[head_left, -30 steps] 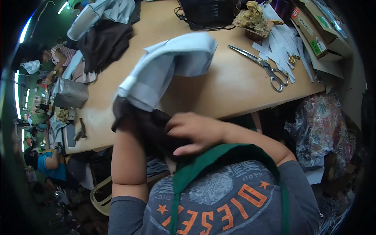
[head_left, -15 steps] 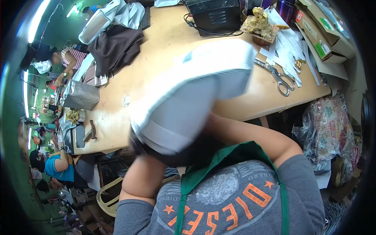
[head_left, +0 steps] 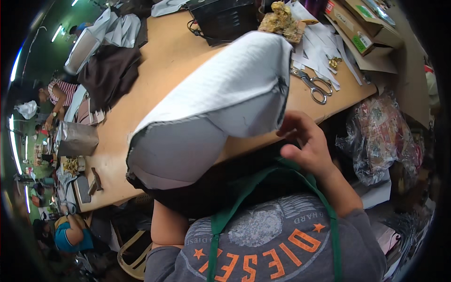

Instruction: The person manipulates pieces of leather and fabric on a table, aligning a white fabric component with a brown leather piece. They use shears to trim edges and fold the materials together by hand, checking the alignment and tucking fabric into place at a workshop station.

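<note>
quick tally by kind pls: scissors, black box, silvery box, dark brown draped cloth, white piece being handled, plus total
White piece being handled: 1
Scissors: 1 pair
Black box: 1
Silvery box: 1
Dark brown draped cloth: 1
Total: 5

Scissors [head_left: 309, 83] on table [head_left: 162, 54], right of workpiece [head_left: 206, 89]; paper strips [head_left: 315, 47] behind scissors.
</note>
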The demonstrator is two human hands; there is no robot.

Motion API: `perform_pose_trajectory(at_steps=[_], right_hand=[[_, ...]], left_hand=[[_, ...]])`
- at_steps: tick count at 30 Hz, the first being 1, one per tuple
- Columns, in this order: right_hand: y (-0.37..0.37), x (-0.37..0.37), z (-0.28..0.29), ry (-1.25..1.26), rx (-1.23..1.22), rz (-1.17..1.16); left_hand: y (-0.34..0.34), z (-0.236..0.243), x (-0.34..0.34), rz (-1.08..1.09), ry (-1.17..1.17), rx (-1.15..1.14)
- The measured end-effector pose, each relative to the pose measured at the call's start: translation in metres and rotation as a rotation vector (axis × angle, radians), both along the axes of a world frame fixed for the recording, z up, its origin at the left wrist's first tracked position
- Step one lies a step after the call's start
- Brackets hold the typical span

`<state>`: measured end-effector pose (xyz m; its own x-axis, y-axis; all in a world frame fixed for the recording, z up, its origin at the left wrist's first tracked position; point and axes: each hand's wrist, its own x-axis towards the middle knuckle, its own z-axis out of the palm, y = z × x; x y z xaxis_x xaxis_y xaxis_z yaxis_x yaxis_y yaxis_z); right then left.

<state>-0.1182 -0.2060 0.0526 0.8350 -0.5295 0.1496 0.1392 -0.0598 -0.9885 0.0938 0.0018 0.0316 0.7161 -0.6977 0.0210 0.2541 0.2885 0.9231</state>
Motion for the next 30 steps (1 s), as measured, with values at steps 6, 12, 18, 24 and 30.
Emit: perform_pose_trajectory(at_steps=[6, 12, 18, 24, 30], right_hand=[[-0.065, 0.038, -0.001, -0.103, -0.217, -0.087], [-0.076, 0.043, -0.075, 0.321, -0.585, -0.248], [-0.032, 0.022, -0.031, -0.098, -1.055, -0.209], [0.002, 0.178, -0.059, 0.218, -0.988, 0.599], [-0.007, 0.221, -0.104, 0.364, -0.624, 0.594]], left_hand=[[0.03, 0.017, -0.009, -0.432, -0.236, 0.296], [0.016, -0.017, 0.019, -0.454, -0.286, 0.423], [-0.007, -0.075, 0.028, -0.403, 0.816, -0.141], [0.011, -0.078, 0.025, -0.334, -0.226, 0.563], [0.074, -0.109, -0.012, -0.159, 0.751, 0.309]])
